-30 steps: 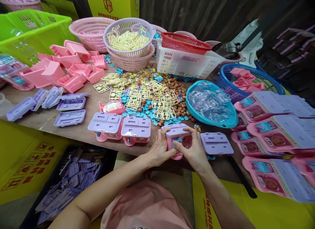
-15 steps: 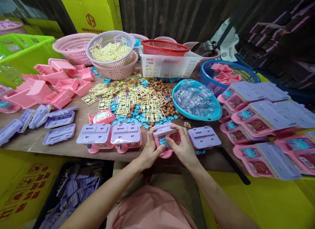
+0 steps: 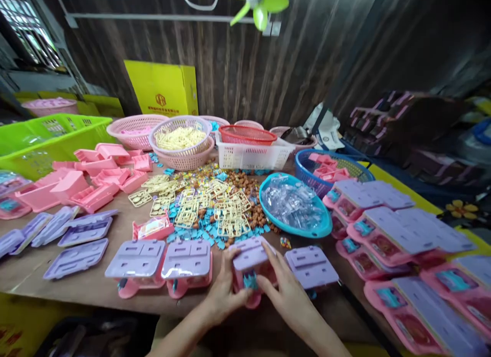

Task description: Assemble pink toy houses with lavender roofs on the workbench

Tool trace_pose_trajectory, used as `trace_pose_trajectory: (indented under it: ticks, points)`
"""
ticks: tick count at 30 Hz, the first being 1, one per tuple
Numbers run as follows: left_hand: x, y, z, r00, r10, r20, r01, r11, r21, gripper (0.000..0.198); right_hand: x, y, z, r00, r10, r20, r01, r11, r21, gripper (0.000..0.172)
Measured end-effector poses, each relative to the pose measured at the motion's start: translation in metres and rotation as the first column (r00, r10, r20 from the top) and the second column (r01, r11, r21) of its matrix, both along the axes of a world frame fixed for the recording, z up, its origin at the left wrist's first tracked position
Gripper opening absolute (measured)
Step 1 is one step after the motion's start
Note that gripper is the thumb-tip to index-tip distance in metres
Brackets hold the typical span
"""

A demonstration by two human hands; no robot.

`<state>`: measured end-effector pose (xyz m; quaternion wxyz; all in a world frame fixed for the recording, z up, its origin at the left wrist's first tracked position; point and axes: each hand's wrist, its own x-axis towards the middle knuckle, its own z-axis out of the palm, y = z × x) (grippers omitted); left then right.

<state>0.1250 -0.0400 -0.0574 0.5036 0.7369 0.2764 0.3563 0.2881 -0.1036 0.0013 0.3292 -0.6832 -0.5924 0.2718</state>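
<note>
Near the table's front edge, my left hand (image 3: 222, 293) and my right hand (image 3: 286, 285) grip a pink toy case with a lilac lid (image 3: 249, 254) from both sides. A small turquoise piece (image 3: 250, 281) shows on its front, between my thumbs. My fingers cover parts of the case's sides. To the left stand two similar lidded cases, a nearer one (image 3: 187, 260) and a farther one (image 3: 135, 262). Just right of my right hand lies another lilac-lidded piece (image 3: 311, 266).
Cream part frames (image 3: 187, 208), turquoise bits and brown pieces cover the middle. A turquoise basin (image 3: 328, 229) holds clear parts. Stacked finished-looking cases (image 3: 399, 229) stand right, by a black strip (image 3: 358, 308). Pink trays (image 3: 69, 185) and lilac lids (image 3: 76, 257) lie left; baskets (image 3: 249, 157) line the back.
The view has tilted upward, bringing a green fan and more wall into sight. Both hands still hold the case, now tipped so its lid shows more and its front less.
</note>
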Motion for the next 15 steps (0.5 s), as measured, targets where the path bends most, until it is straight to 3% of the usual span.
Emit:
trace_pose_trajectory:
  ticks: [4, 7, 9, 12, 15]
  points:
    - [0.004, 0.008, -0.001, 0.994, -0.109, -0.008, 0.109, 0.987, 0.114, 0.095, 0.029, 0.004, 0.031, 0.992, 0.070, 0.103, -0.062, 0.995, -0.078, 0.053]
    - [0.016, 0.016, -0.016, 0.978, -0.203, -0.053, 0.210, 0.965, 0.159, 0.101, 0.045, 0.033, 0.058, 0.980, 0.082, 0.183, -0.079, 0.997, -0.021, 0.040]
    - [0.025, 0.018, -0.034, 0.971, -0.200, -0.131, 0.218, 0.965, 0.145, 0.101, 0.052, 0.065, 0.071, 0.954, 0.093, 0.286, -0.104, 0.994, 0.024, 0.035]
    - [0.030, 0.015, -0.054, 0.971, -0.107, -0.213, 0.136, 0.983, 0.122, 0.086, 0.056, 0.127, 0.077, 0.873, 0.085, 0.481, -0.120, 0.992, 0.043, 0.029]
    - [0.021, 0.001, -0.048, 0.982, 0.005, -0.187, 0.032, 0.981, 0.192, 0.077, 0.048, 0.191, 0.070, 0.826, 0.075, 0.559, -0.102, 0.995, 0.017, 0.023]
